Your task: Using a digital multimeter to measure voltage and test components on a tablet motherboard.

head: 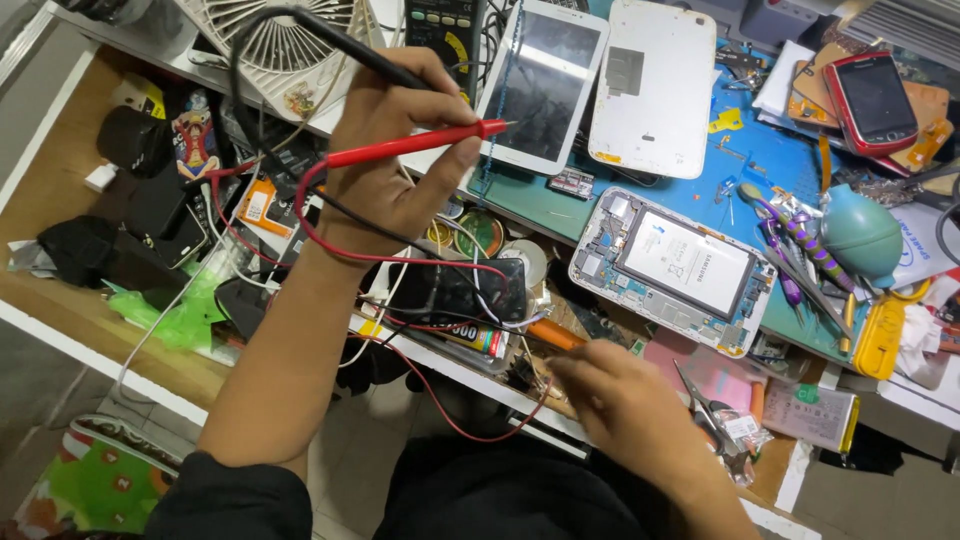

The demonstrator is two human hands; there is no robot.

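Fingers of the left hand (390, 150) pinch red probe (410, 145) and black probe (350, 45) together, held off the opened tablet (675, 265) lying on the blue mat (760, 150); right hand (625, 410) curled, grip unclear; probing not yet begun.

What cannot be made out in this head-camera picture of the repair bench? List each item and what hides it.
- Right hand, head view: motion-blurred, so its fingertips and what they touch are unclear.
- Black probe tip: hidden in the left hand.
- Meter: cut off by the top edge.
- Opened tablet board parts: too small.
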